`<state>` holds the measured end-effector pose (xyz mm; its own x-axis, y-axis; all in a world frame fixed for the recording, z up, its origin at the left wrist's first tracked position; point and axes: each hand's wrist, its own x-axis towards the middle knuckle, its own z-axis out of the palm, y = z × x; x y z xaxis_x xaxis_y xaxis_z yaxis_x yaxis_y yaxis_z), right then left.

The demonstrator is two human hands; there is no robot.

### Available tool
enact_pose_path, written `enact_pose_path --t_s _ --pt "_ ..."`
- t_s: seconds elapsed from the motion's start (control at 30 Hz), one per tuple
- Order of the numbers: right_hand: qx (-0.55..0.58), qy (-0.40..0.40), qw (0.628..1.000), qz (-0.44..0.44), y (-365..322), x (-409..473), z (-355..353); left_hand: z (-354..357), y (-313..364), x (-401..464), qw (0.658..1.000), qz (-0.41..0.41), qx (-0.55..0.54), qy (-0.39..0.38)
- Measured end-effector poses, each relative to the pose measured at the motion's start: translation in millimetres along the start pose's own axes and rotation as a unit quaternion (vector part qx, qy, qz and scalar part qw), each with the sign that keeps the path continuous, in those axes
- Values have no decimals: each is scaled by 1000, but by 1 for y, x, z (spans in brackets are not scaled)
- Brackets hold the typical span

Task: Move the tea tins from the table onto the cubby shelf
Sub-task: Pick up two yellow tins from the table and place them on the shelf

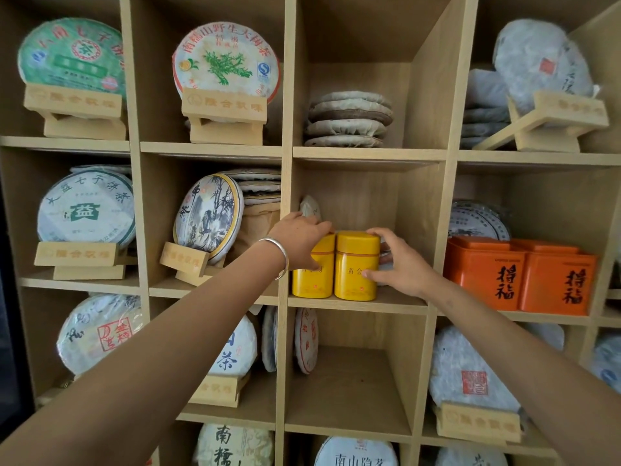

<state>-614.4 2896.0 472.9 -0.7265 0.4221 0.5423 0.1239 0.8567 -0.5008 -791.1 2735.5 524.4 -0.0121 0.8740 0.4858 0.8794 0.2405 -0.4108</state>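
Two yellow tea tins stand upright side by side at the front edge of a middle cubby of the wooden cubby shelf (356, 305). My left hand (300, 242), with a silver bangle on the wrist, grips the left tin (312, 280) from its left side and top. My right hand (401, 264) holds the right tin (356, 264), thumb on its front and fingers around its right side. The tins touch each other. The table is out of view.
Two orange square tins (519, 275) fill the cubby to the right. Wrapped round tea cakes on wooden stands (208, 216) occupy the cubbies on the left, above and below. A stack of tea cakes (347, 119) lies in the cubby above. The cubby below (349, 388) is mostly bare.
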Motion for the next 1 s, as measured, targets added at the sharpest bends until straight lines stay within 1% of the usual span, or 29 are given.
enact_pose_path --t_s 0.1,0.2,0.3,0.4,0.53,0.73,1.0 --pt "-46 -12 999 1 -1 -2 0 3 0 -5 999 0 -22 30" --pt "-81 -27 996 0 -4 -5 0 5 -1 -11 995 -10 -73 63" --pt "-121 -6 993 -8 -7 -7 1 5 -1 -17 991 -13 -102 80" --pt "-167 7 986 -22 -12 -4 0 3 0 -19 994 -14 -89 67" --pt "-180 -3 984 -20 -20 2 0 1 2 -17 996 -20 -71 45" --pt "-211 -3 977 -27 -29 4 -11 -8 4 -17 991 -17 -107 84" --pt "-258 32 964 -51 -48 -17 -31 -34 33 -3 989 13 -120 81"
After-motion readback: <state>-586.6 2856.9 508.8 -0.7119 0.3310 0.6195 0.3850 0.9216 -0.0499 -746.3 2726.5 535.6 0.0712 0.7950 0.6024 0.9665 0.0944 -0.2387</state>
